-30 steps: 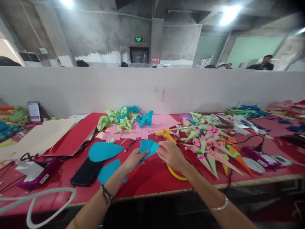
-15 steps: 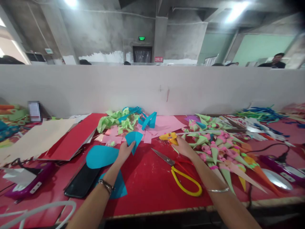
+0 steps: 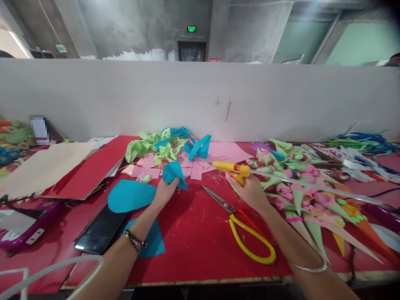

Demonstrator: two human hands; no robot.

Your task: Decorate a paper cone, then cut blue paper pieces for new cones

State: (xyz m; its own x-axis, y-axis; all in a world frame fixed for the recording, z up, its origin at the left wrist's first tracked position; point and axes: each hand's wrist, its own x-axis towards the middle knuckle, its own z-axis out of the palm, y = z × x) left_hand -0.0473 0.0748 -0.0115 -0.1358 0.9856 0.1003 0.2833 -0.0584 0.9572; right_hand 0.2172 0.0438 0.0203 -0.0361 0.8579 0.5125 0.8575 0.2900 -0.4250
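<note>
My left hand [image 3: 166, 191] pinches a small blue paper piece [image 3: 173, 171], which is curved with a point toward the lower right. My right hand [image 3: 250, 192] is wrapped round a yellow glue gun [image 3: 231, 168]; its nozzle points left and a long clear stick extends from its back to the right. Scissors [image 3: 231, 211] with yellow and red handles lie partly open between my arms. A larger blue paper [image 3: 131, 196] lies left of my left hand, over part of a black phone [image 3: 100, 231]. Another blue sheet [image 3: 154, 239] is partly under my left forearm.
Green paper scraps [image 3: 137, 151] and pink paper [image 3: 223, 152] lie at the back. Paper cones [image 3: 300, 196] are piled at the right. Red card [image 3: 90, 175] and a purple power strip [image 3: 37, 229] are at the left. A white partition [image 3: 140, 100] stands behind.
The view has tilted down. The blue paper has turned in my left hand, its point now toward the lower right. The glue gun is raised and more of its stick shows.
</note>
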